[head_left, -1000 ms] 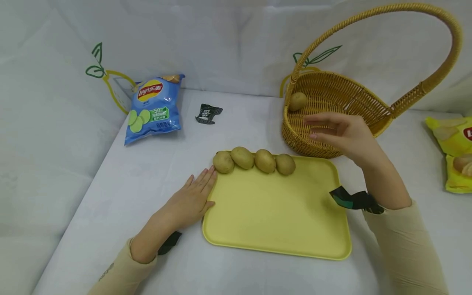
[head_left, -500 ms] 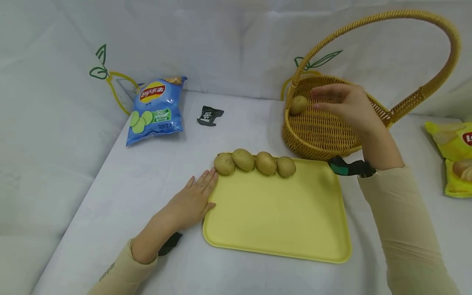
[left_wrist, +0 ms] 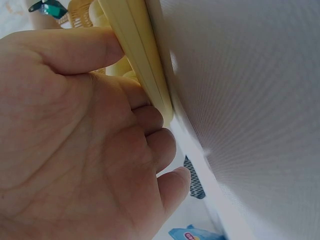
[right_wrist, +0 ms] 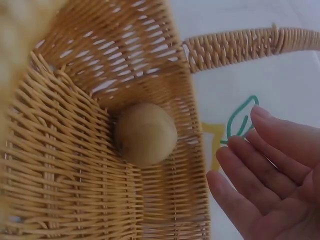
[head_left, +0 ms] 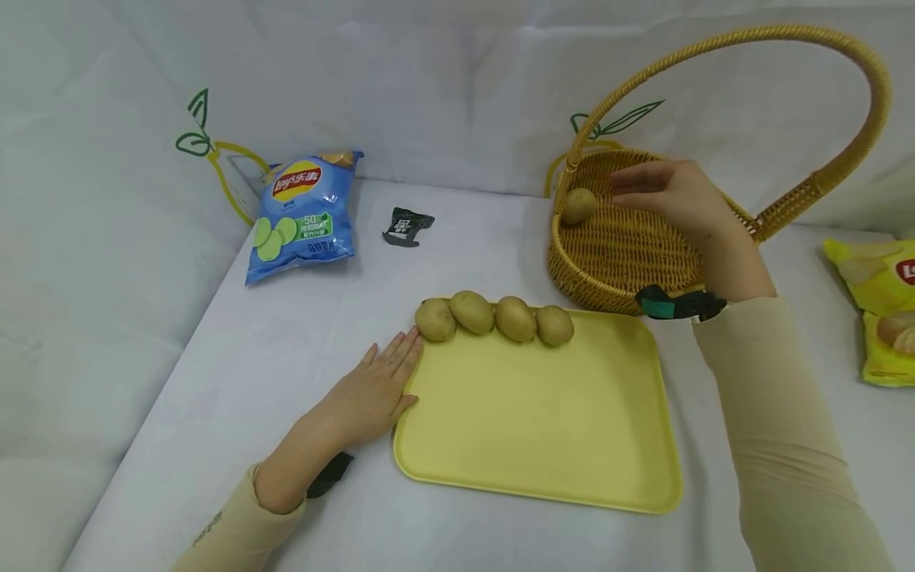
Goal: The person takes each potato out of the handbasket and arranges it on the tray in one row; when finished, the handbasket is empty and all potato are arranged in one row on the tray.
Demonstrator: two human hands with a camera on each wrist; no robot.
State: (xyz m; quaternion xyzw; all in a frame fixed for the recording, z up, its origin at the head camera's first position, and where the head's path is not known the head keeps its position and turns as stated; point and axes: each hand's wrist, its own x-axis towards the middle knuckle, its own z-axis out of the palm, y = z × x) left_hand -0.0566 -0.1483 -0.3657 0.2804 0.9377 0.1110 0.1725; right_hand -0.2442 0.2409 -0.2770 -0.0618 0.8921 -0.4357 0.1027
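Observation:
A wicker basket (head_left: 596, 282) with a tall arched handle stands at the back right. One potato (head_left: 579, 206) lies at its left inside wall; the right wrist view shows this potato (right_wrist: 146, 135) whole. My right hand (head_left: 675, 191) hovers over the basket, fingers loosely bent and holding nothing, apart from the potato. Several potatoes (head_left: 472, 311) sit in a row along the far left edge of a yellow tray (head_left: 536, 429). My left hand (head_left: 368, 397) rests against the tray's left edge with straight fingers, the fingertips beside the leftmost potato.
A blue chip bag (head_left: 303, 214) leans at the back left. Near it lies a small black packet (head_left: 406, 226). A yellow chip bag (head_left: 886, 306) is at the right edge. White cloth covers the table and the wall behind.
My right hand has moved up and away from me, from the basket's near side to over its inside. The left hand and the potatoes stay where they were.

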